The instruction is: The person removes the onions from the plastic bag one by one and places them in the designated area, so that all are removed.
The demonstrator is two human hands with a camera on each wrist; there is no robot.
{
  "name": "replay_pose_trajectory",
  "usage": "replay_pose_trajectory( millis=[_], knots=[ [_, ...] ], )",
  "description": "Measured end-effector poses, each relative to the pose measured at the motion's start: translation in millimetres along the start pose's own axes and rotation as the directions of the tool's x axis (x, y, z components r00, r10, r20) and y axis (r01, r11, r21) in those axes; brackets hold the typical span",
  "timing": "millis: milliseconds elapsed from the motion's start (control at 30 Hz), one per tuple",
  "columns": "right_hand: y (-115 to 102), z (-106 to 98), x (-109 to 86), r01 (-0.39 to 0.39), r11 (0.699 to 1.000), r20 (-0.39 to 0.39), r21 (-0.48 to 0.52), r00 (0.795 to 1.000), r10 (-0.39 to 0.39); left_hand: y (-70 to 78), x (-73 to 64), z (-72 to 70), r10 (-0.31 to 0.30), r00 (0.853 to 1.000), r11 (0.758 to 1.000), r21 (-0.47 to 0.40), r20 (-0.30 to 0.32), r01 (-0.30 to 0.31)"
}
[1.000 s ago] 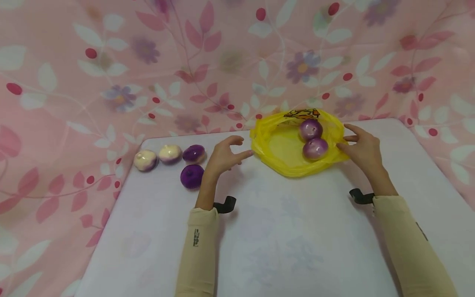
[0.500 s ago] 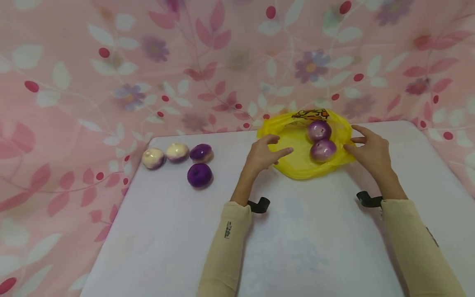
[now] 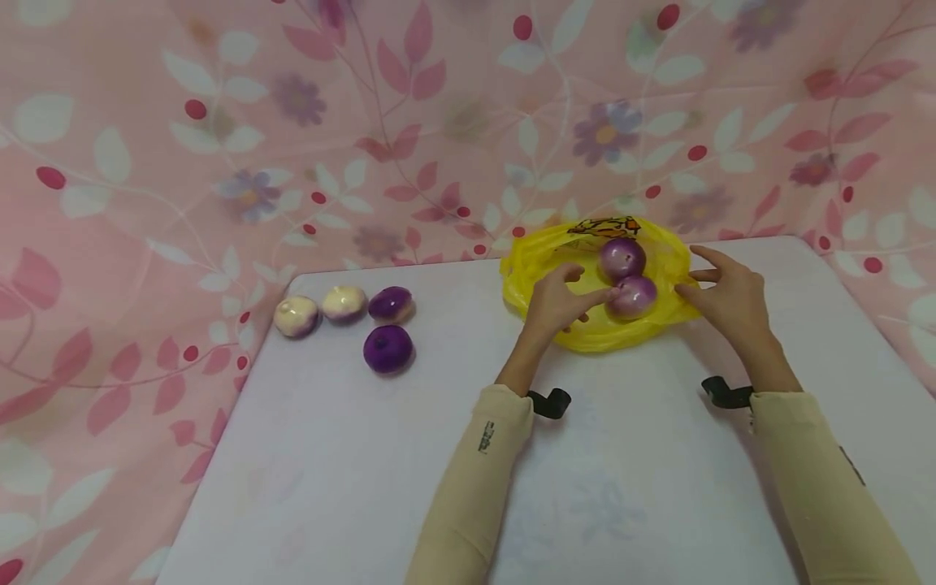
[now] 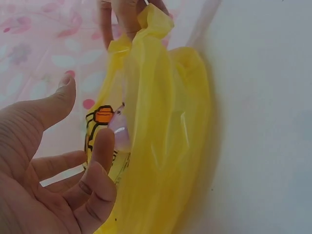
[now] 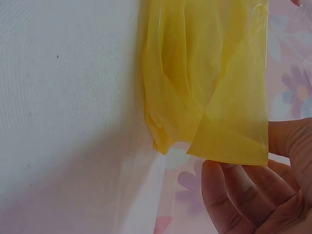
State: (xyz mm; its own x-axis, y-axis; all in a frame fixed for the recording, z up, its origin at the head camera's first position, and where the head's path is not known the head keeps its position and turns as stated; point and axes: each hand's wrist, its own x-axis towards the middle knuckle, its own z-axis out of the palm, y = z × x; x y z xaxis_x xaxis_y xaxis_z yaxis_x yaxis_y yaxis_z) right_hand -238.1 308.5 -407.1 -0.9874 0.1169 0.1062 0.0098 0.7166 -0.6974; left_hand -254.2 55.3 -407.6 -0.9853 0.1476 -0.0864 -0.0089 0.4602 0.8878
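A yellow plastic bag (image 3: 592, 333) with a black and orange print lies with its mouth spread at the back right of the table. Inside are two shiny, round purple-and-white vegetables, a farther one (image 3: 623, 258) and a nearer one (image 3: 634, 297), onions or turnips by their look. My right hand (image 3: 731, 296) pinches the bag's right edge between thumb and fingers, also seen on the yellow film (image 5: 229, 131) in the right wrist view. Over the bag's left part hovers my left hand (image 3: 561, 302), fingers loosely bent and apart, its thumb overlapping the nearer vegetable in the head view.
On the white table (image 3: 351, 471) at the back left stand several similar vegetables: a pale one (image 3: 296, 316), another pale one (image 3: 344, 304), a purple-topped one (image 3: 392, 304) and a deep purple one (image 3: 388, 349). A pink floral curtain (image 3: 453, 122) hangs behind.
My left hand has moved right, from beside the bag's left edge to over its mouth. The right hand keeps its grip on the bag's edge.
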Motion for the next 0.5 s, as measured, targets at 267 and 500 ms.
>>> replay_pose_trajectory(
  millis=[267, 500],
  knots=[
    [-1.9, 4.9, 1.2, 0.001, 1.000, 0.004, 0.004, 1.000, -0.001, -1.8, 4.3, 15.7, -0.051, 0.999, 0.999, -0.017, -0.016, 0.051],
    [-2.9, 3.6, 0.9, 0.009, 1.000, -0.006, -0.008, 1.000, -0.009, 6.0, 7.0, 31.5, -0.098, 0.994, 0.995, -0.007, -0.046, 0.098]
  ],
)
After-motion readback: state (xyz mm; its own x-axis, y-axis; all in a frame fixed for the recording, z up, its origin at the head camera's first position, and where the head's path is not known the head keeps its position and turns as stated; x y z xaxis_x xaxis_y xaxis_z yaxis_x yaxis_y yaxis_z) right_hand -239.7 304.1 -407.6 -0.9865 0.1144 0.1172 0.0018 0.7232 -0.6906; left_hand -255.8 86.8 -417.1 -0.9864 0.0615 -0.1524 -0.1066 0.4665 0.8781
